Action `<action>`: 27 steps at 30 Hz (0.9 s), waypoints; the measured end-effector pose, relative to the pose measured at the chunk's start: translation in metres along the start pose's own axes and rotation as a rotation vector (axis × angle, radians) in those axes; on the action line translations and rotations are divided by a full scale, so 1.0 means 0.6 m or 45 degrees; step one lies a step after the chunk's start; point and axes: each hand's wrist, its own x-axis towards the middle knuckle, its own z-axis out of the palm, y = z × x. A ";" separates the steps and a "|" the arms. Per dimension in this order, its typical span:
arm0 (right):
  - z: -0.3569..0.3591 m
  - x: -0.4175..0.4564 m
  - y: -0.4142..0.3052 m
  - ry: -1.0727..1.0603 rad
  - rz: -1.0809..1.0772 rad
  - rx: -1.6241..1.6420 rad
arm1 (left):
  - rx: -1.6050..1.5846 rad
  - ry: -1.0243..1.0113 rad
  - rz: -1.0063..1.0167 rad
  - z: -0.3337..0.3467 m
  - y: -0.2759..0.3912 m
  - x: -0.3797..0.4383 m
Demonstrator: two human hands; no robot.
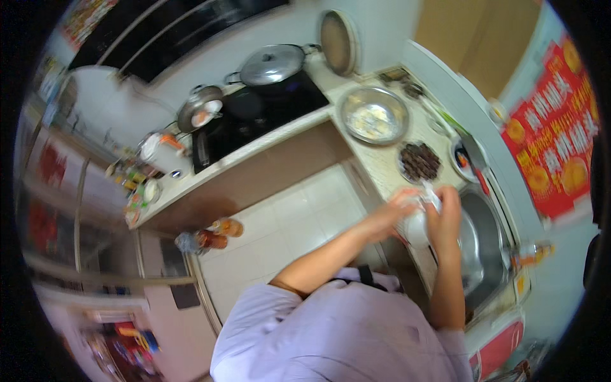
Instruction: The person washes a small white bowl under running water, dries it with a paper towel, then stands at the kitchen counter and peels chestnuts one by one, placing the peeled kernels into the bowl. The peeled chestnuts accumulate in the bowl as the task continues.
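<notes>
Both my hands meet over the counter's inner edge, beside the sink. My left hand (401, 210) and my right hand (444, 205) pinch a small white, crumpled thing (431, 196), perhaps a thin plastic bag; blur hides its exact kind. Just under them is a white round container or bowl (416, 230). Beyond my fingers stands a plate of dark brown chunks of food (420, 161). Farther off, a steel basin (374, 115) holds pale pieces.
The steel sink (482, 248) lies right of my right hand. A cleaver (476, 155) rests on a bowl near the wall. A lidded pan (272, 65) stands on the black cooktop (267, 110). Bottles (212, 236) stand on the floor at left.
</notes>
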 end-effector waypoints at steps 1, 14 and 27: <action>-0.012 0.004 -0.004 -0.057 0.117 0.098 | -0.156 -0.014 0.115 -0.011 -0.008 0.007; -0.059 0.007 0.013 -0.192 -0.782 -0.008 | -0.484 -0.155 -0.031 0.020 -0.036 0.012; -0.068 -0.036 0.014 -0.817 -0.021 0.396 | 0.117 0.197 0.407 0.068 -0.033 0.013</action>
